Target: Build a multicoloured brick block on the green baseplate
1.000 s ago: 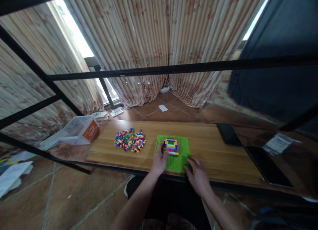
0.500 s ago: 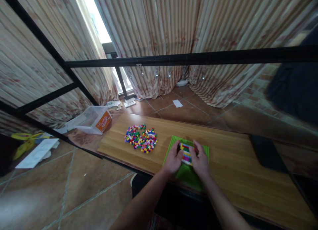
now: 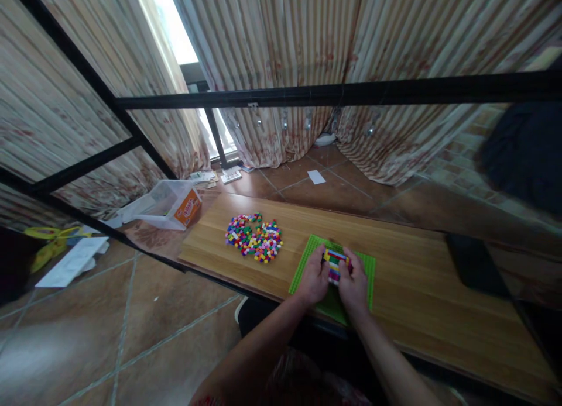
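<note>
A block of multicoloured toy bricks, striped in rows of several colours, is gripped from both sides over the green baseplate. My left hand closes on its left side, with the thumb near the front. Around the right side, my right hand is closed too, its thumb resting on the striped face. Whether the block touches the baseplate I cannot tell. A pile of loose small bricks in many colours lies on the wooden table to the left of the baseplate.
The wooden table runs left to right, with a dark flat object at its right end. Beyond its left end stands a clear plastic box with an orange label. A black metal bar crosses before the curtains.
The view has shifted slightly. Both hands have closed in more tightly around the brick block, which now appears tilted or raised. The loose brick pile looks unchanged.
</note>
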A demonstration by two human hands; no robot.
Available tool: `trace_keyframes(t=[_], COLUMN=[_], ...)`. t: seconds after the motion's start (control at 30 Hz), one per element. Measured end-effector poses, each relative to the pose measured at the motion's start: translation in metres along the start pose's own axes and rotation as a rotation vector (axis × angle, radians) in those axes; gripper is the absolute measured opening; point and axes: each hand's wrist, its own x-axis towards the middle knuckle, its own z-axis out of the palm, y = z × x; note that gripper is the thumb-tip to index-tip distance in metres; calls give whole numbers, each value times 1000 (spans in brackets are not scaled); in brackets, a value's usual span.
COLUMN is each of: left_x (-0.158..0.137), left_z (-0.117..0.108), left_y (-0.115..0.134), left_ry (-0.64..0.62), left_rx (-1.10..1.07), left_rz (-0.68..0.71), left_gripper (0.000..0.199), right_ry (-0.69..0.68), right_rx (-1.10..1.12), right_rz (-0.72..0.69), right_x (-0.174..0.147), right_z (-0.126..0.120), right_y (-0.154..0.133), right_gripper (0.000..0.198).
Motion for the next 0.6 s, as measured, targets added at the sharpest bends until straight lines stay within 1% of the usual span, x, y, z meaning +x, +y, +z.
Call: trace_keyframes(t=[0.1, 0.2, 0.27, 0.33, 0.4, 0.5, 0.6], left_x=[-4, -5, -8, -15, -25, -45, -59], left_z=[1, 2, -3, -14, -32, -72, -117], left_y=[-3, -5, -5, -3, -2, -2, -9], left_ry=[26, 33, 28, 16, 9, 37, 237], left_rx=[0, 6, -4, -21, -18, 54, 151], left_rz=[28, 21, 16, 27, 56, 90, 18], left_gripper=[54, 53, 54, 53, 50, 42, 33], right_ry=[-12, -3, 5, 23, 42, 68, 99], right_rx=[-21, -21, -8, 7, 29, 47, 32], right_rz=[-40, -34, -33, -27, -10, 12, 23], right_x=[-2, -2, -2, -2, -3, -3, -2], right_z=[0, 1, 2, 3, 4, 5, 6], right_y=[2, 5, 7, 9, 11, 13, 15], right_gripper=[42, 42, 43, 43, 43, 42, 42])
